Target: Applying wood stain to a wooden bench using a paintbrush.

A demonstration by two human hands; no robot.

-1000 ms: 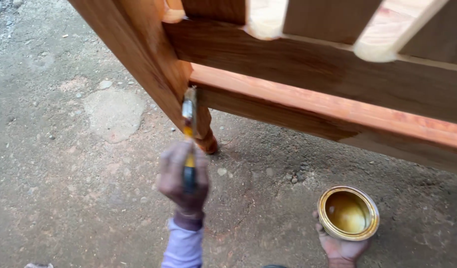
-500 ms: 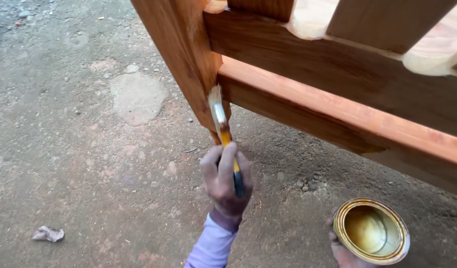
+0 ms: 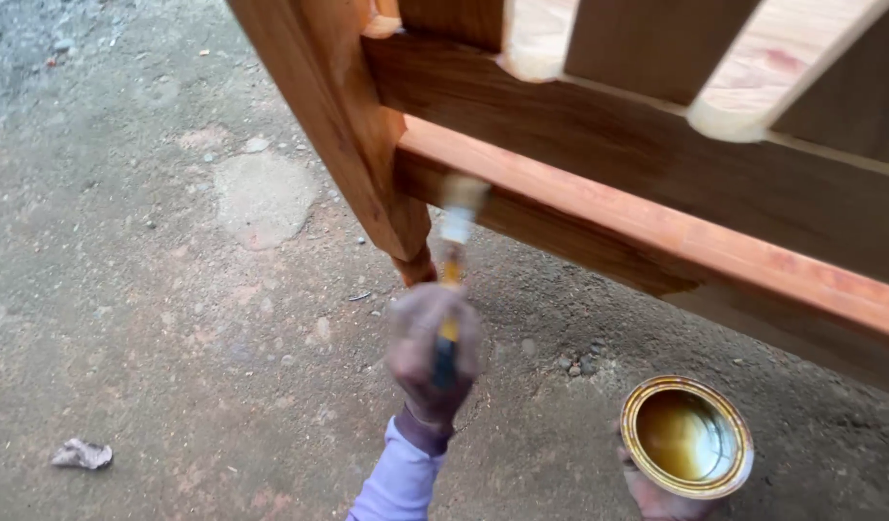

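The paintbrush [image 3: 451,265], gripped in the left hand [image 3: 433,349], is now shifted from the post [image 3: 343,125] onto the lower rail [image 3: 656,232], while the open varnish tin [image 3: 686,437] is held low in the right hand [image 3: 656,497].

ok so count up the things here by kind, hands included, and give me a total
hands: 2, the left hand and the right hand
paintbrush: 1, in the left hand
open tin of brownish liquid: 1, held by the right hand
wooden frame: 1
crumpled scrap on the ground: 1
total: 6
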